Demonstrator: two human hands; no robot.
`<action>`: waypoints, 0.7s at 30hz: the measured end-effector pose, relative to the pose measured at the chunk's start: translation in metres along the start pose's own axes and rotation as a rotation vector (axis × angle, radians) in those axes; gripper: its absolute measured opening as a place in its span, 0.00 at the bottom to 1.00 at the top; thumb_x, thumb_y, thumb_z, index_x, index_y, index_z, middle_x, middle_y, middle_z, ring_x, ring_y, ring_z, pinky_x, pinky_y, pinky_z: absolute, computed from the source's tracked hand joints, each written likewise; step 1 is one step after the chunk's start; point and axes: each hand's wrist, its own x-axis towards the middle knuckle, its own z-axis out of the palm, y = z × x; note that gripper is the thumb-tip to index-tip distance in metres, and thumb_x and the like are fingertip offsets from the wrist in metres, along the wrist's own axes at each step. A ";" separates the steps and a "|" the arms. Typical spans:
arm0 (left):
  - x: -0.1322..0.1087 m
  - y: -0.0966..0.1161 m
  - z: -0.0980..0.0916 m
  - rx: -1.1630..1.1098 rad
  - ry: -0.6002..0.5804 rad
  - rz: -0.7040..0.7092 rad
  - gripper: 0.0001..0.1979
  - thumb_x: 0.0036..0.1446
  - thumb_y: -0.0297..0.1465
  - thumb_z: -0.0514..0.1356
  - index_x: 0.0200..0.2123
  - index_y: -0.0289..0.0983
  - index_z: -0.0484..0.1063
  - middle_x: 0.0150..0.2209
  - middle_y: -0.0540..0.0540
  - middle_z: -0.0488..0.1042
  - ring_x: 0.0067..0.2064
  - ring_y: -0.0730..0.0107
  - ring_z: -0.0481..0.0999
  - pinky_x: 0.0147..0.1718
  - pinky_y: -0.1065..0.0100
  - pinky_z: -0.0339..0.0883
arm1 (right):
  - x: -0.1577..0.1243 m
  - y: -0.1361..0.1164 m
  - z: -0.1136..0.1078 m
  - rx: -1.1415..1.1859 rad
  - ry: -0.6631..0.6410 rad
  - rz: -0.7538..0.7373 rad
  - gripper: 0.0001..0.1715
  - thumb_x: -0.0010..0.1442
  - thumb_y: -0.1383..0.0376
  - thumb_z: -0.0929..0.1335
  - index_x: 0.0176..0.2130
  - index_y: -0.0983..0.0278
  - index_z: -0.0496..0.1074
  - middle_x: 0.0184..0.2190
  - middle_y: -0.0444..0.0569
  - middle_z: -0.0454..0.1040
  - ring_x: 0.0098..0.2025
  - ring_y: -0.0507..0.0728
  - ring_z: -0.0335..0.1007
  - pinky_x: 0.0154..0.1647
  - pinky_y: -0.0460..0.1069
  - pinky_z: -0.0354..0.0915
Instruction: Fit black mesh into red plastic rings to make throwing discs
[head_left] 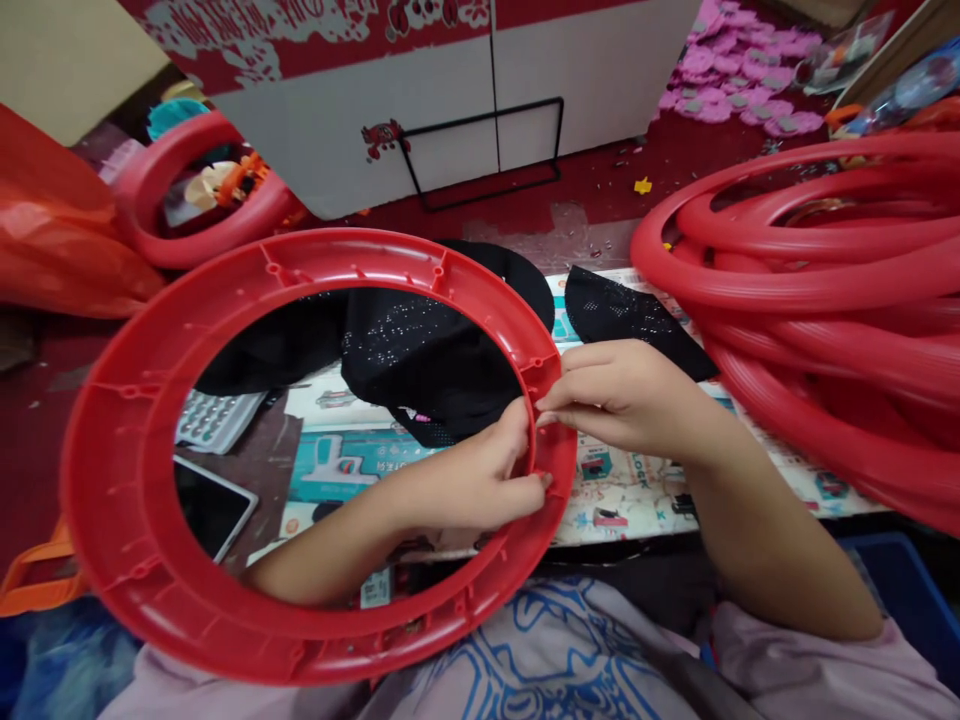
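Observation:
A large red plastic ring [124, 480] is held up in front of me, its ribbed hollow side with small screw posts facing me. My left hand [491, 475] reaches through the ring's opening and grips its right side, thumb on the hollow face. Just above it, my right hand [622, 395] has its fingertips pinched together at the same part of the ring. Whatever is between those fingertips is too small or hidden to make out. Behind the ring lie black fabric pieces [427, 345] with small shiny dots, and another black piece [630, 315] lies to the right.
A stack of red rings [780, 270] stands at the right. A calculator [217, 418] and a dark-screened device [214, 505] show through the ring. At the back are a red-and-white box [450, 110] and pink pieces [742, 70]. An orange bag [60, 240] is at the left.

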 end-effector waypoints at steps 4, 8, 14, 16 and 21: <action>-0.002 0.001 0.002 -0.060 0.039 -0.013 0.36 0.53 0.23 0.57 0.62 0.40 0.45 0.51 0.42 0.64 0.49 0.62 0.69 0.45 0.62 0.68 | 0.000 0.000 0.000 -0.005 0.031 0.004 0.09 0.60 0.67 0.67 0.30 0.65 0.75 0.28 0.45 0.74 0.29 0.49 0.67 0.30 0.43 0.58; 0.000 0.003 0.007 -0.240 0.116 0.025 0.31 0.55 0.29 0.60 0.59 0.40 0.50 0.54 0.42 0.62 0.52 0.62 0.67 0.48 0.64 0.66 | 0.000 0.000 0.000 0.005 0.045 -0.027 0.09 0.61 0.65 0.68 0.30 0.64 0.76 0.28 0.44 0.74 0.28 0.48 0.65 0.29 0.43 0.56; 0.008 -0.008 0.011 -0.267 0.293 -0.041 0.22 0.51 0.25 0.57 0.51 0.36 0.57 0.45 0.45 0.66 0.45 0.67 0.69 0.41 0.67 0.66 | 0.001 0.000 0.003 -0.144 -0.034 0.058 0.11 0.61 0.63 0.68 0.29 0.66 0.76 0.26 0.46 0.73 0.28 0.50 0.67 0.28 0.44 0.55; 0.009 -0.012 0.008 -0.173 0.297 -0.057 0.25 0.49 0.24 0.57 0.51 0.36 0.57 0.47 0.44 0.66 0.47 0.64 0.68 0.43 0.65 0.65 | -0.001 0.001 0.001 -0.203 -0.058 0.068 0.11 0.62 0.63 0.67 0.31 0.65 0.76 0.25 0.45 0.73 0.27 0.50 0.67 0.28 0.45 0.55; 0.004 -0.010 0.004 -0.043 0.161 -0.133 0.27 0.49 0.24 0.56 0.53 0.37 0.55 0.43 0.47 0.64 0.41 0.67 0.68 0.38 0.67 0.66 | -0.005 0.001 -0.005 -0.305 0.006 -0.118 0.15 0.66 0.65 0.62 0.32 0.65 0.75 0.25 0.46 0.73 0.28 0.51 0.65 0.29 0.46 0.54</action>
